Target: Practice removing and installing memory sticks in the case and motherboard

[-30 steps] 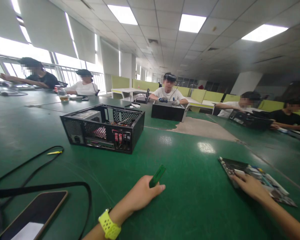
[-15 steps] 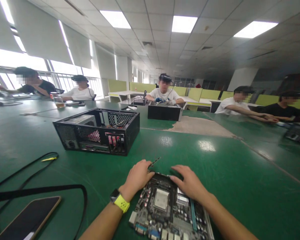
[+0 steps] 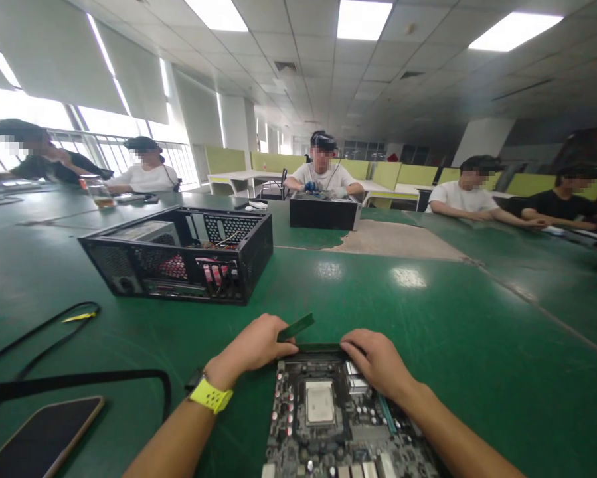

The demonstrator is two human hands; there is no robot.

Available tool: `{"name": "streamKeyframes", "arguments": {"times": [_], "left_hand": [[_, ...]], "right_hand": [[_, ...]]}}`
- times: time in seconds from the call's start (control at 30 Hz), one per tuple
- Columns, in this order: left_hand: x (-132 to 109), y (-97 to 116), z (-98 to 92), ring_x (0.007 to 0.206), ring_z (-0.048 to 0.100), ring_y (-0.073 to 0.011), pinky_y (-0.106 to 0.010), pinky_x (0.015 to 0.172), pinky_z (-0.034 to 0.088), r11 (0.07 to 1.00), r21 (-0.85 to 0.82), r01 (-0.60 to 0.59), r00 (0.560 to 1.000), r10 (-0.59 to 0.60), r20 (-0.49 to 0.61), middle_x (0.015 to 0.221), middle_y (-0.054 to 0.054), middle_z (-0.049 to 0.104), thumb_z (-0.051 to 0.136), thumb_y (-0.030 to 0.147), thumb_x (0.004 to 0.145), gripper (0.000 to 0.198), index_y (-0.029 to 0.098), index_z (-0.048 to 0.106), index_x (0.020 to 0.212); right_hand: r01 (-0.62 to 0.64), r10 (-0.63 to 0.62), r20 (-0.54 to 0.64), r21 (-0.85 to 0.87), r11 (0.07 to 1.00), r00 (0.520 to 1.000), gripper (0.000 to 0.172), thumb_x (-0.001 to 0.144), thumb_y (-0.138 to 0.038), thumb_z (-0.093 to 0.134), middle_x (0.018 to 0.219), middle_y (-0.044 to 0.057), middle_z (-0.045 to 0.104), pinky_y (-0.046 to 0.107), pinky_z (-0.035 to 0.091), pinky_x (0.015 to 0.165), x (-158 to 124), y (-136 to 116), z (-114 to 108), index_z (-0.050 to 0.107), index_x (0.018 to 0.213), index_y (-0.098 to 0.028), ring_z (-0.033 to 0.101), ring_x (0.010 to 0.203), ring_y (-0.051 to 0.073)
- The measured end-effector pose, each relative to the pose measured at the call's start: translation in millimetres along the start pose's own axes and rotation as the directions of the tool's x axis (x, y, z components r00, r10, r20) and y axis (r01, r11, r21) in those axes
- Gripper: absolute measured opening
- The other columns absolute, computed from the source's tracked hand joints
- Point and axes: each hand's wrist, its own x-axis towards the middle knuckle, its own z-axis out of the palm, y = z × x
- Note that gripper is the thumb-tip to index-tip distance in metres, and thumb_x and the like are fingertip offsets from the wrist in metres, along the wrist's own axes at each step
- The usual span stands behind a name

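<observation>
A motherboard (image 3: pixel 298 425) with a bare metal-topped processor (image 3: pixel 320 402) lies in front of me, its near edge cut off by the frame. My left hand (image 3: pixel 258 342) is closed around a green memory stick (image 3: pixel 297 327) that juts out past its fingers. Its thumb rests by the left end of a second green memory stick (image 3: pixel 318 346), which stands along the board's far edge. At that stick's right end, my right hand (image 3: pixel 375 355) has its fingers and thumb closed. Whether the second stick is fully seated cannot be seen.
An open black computer case (image 3: pixel 178 259) stands beyond my left hand. A phone (image 3: pixel 44 438) and black cables (image 3: pixel 79 378) lie at the left. Across the table a gloved person (image 3: pixel 323 176) works at another case (image 3: pixel 323 211); other people sit on both sides.
My right hand's fingers have drawn together at the board's far edge. The stick in my left hand has turned to show its green face. The view has tilted downward slightly.
</observation>
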Motion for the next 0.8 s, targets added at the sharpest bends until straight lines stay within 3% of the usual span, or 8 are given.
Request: {"name": "streamKeyframes", "arguments": {"times": [0.17, 0.63, 0.8], "left_hand": [[0.1, -2.3, 5.0, 0.059, 0.056, -0.0161, -0.024, 0.054, 0.032, 0.998, 0.061, 0.022, 0.998, -0.019, -0.061, 0.066, -0.003, 0.066, 0.061, 0.037, 0.073, 0.019, 0.019, 0.069, 0.071], [-1.9, 1.8, 1.9, 0.063, 0.059, -0.0174, -0.024, 0.056, 0.034, 0.994, 0.112, -0.002, 0.999, 0.008, -0.051, 0.069, -0.004, 0.067, 0.057, 0.03, 0.073, 0.015, 0.02, 0.069, 0.07], [-2.2, 0.4, 2.0, 0.062, 0.058, -0.0169, -0.024, 0.055, 0.033, 0.996, 0.088, -0.005, 0.999, 0.009, -0.047, 0.068, -0.003, 0.067, 0.058, 0.03, 0.072, 0.016, 0.02, 0.07, 0.07]], "right_hand": [[-0.013, 0.012, 0.024, 0.011, 1.0, 1.0, 0.024, 0.091, -0.032, 0.046, 0.09, 0.003, 0.07, 0.031, 0.044, 0.082, -0.4, -1.7, 1.5, 0.068, 0.088, -0.021, 0.06, 0.087, 0.018], [-0.029, 0.029, 0.033, 0.004, 1.0, 0.999, 0.021, 0.09, -0.028, 0.049, 0.093, 0.002, 0.07, 0.03, 0.043, 0.084, 2.1, -3.3, 1.6, 0.068, 0.091, -0.021, 0.06, 0.09, 0.017], [-0.138, 0.139, 0.073, -0.021, 0.99, 0.988, 0.031, 0.088, -0.037, 0.051, 0.108, 0.008, 0.067, 0.038, 0.043, 0.091, -3.9, -29.8, -18.5, 0.065, 0.109, -0.019, 0.058, 0.101, 0.023]]}}
